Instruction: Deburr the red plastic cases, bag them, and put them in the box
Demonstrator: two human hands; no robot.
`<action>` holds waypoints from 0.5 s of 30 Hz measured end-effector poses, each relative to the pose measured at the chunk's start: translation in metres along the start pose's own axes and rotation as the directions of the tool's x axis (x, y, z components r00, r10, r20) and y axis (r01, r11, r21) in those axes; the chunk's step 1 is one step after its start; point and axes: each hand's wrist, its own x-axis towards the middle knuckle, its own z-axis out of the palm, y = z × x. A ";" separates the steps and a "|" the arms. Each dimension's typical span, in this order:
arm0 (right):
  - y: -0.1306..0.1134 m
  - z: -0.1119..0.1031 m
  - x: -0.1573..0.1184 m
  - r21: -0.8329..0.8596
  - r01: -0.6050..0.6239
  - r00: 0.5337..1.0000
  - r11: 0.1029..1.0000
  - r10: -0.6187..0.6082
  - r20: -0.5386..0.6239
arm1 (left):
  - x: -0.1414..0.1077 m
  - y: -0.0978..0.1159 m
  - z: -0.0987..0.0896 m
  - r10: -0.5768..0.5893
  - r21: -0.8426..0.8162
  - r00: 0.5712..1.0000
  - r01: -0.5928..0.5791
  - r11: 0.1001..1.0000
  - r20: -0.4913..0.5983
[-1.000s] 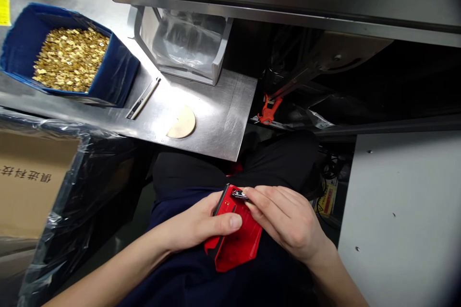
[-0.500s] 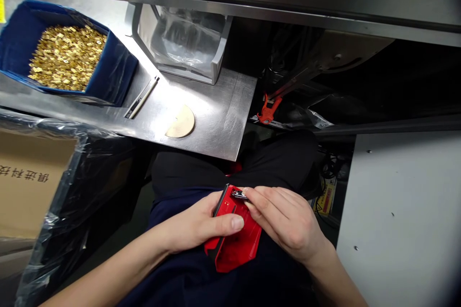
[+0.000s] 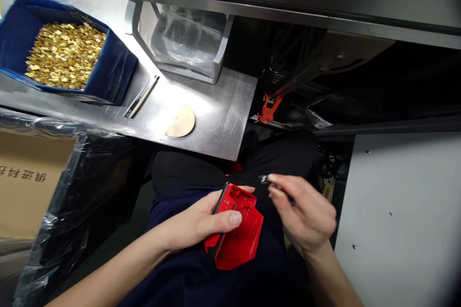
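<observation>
A red plastic housing point(image 3: 239, 242) with a black edge lies in the grip of my left hand point(image 3: 205, 220), its hollow inner side facing up and my thumb pressed across it. To its right and a little above, my right hand point(image 3: 306, 206) pinches a small dark, shiny metal part point(image 3: 263, 179) between thumb and fingertips. That part is smeared by motion, so its exact kind cannot be made out. A gap separates it from the housing. Both hands are over my lap.
On the steel bench point(image 3: 223, 120) stand a blue bin point(image 3: 118, 67) of small brass pieces point(image 3: 66, 55) and a grey bin point(image 3: 216, 64) holding clear plastic bags. A white-and-black pen-like tool point(image 3: 141, 97) and a tan disc point(image 3: 182, 122) lie nearby. An orange clamp point(image 3: 268, 109) hangs beyond the bench edge.
My right hand has drawn the small metal part up and to the right, away from the housing's upper corner. My left hand keeps the housing in nearly the same place.
</observation>
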 end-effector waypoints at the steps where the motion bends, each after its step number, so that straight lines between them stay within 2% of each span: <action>1: 0.006 0.003 0.000 -0.001 -0.110 0.990 0.994 0.110 -0.091 | -0.001 0.000 0.000 -0.010 -0.012 1.000 0.010 1.000 -0.011; 3: 0.020 0.015 0.001 0.032 -0.320 0.928 0.947 0.320 -0.190 | -0.003 -0.001 -0.001 -0.017 -0.024 1.000 0.016 1.000 -0.010; 5: 0.034 0.034 0.006 0.093 -0.453 0.874 0.887 0.462 -0.147 | -0.005 -0.002 -0.002 -0.005 -0.033 1.000 0.006 0.999 0.008; 6: 0.039 0.045 0.011 0.114 -0.483 0.865 0.868 0.493 -0.091 | -0.005 -0.003 -0.002 0.005 -0.047 1.000 -0.004 0.999 0.019; 9: 0.048 0.082 0.032 0.026 -0.420 0.907 0.907 0.418 0.058 | -0.008 -0.006 -0.003 0.050 -0.090 0.998 -0.046 0.995 0.043; 12: 0.050 0.120 0.064 -0.114 -0.298 0.946 0.948 0.309 0.094 | -0.010 -0.008 -0.001 0.105 -0.079 0.994 -0.102 0.992 0.023; 15: 0.054 0.147 0.092 -0.157 -0.252 0.954 0.955 0.273 0.128 | -0.014 -0.009 0.002 0.146 0.009 0.988 -0.145 0.989 -0.052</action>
